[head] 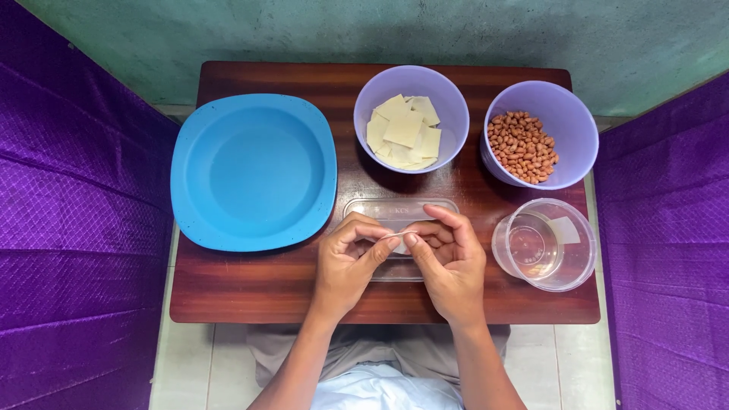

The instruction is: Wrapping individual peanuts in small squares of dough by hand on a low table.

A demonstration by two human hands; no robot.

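A dark wooden table point(250, 288) is seen from above, flanked on both sides by purple quilted cloth point(68, 228). The largest item on it, a blue plate point(254, 171), is set toward the table's left edge and lies bare. Along the far edge two lilac bowls are placed side by side: the middle bowl point(411, 83) is filled with pale square wrappers point(404, 130), and the bowl at the far right corner point(573, 121) is filled with peanuts point(522, 146). Near the right edge, closer to the near side, a clear plastic container point(544, 244) is set, with a little water in it. At the middle of the near half a clear flat tray point(400, 209) is laid, partly covered by the hands.

Both hands are held together over that tray. The left hand point(348, 262) and the right hand point(449, 258) are closed in a pinch, thumb against fingertips, on a small thin pale piece point(398, 235) that is stretched between them just above the tray. Whether the piece touches the tray cannot be told.
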